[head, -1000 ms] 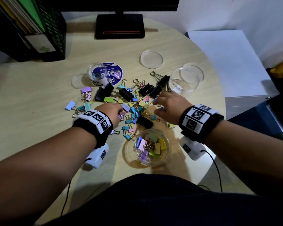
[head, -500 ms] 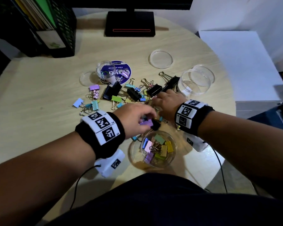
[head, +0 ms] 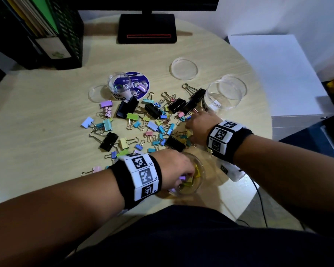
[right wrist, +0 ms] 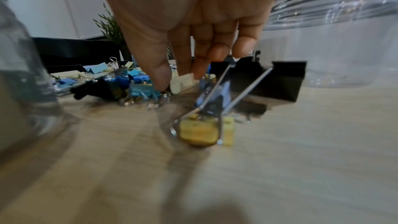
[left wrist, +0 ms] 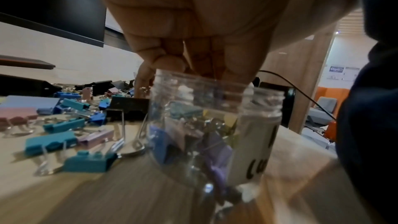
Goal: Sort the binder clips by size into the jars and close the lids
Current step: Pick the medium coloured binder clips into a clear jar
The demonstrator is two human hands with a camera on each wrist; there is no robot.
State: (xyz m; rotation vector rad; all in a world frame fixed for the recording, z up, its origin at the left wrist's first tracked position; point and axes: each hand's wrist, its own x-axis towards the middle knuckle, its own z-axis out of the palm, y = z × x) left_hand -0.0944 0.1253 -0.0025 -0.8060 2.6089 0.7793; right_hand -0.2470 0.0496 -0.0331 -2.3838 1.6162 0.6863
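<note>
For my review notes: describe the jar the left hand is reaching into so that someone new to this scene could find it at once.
On the round wooden table, look at the near edge, just in front of the person's dark clothing. There the left hand reaches into the mouth of a small clear jar. Unlike the big empty jar far right, it holds pastel clips.

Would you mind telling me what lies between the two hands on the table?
In the head view, a black binder clip lies between the left hand and right hand.

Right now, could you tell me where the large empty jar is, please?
In the head view, the large empty jar stands at the table's right, just beyond the right hand and beside the big black clips.
</note>
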